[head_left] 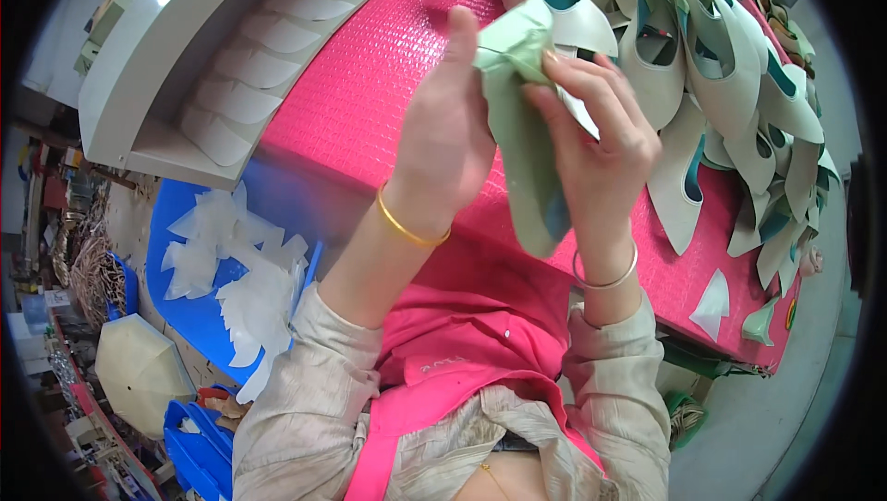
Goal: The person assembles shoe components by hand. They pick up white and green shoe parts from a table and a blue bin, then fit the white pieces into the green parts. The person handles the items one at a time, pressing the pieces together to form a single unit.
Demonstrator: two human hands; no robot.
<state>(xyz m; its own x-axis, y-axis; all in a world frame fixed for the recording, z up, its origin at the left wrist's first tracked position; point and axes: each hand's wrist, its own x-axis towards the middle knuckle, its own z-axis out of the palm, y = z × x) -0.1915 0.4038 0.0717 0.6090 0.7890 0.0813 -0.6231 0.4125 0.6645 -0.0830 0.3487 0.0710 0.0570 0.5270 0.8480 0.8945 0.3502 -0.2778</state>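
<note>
A pale green shoe upper (522, 145) is held up over the near side of the pink-covered table. My right hand (601, 122) pinches its folded upper part between thumb and fingers. Against its left edge is my left hand (448, 122), slightly blurred, with the thumb pointing up. The left fingers are hidden behind the upper, so their grip does not show. Teal lining shows near the lower end of the piece. More pale shoe uppers (725, 48) with teal linings lie heaped at the right.
On the left stands a grey machine or rack (176, 48) with white curved pieces (259, 67) in a row. Below it, a blue bin (194, 312) holds translucent white pieces (254, 289). A white piece (711, 305) and a small green piece (759, 324) lie at the table's right corner.
</note>
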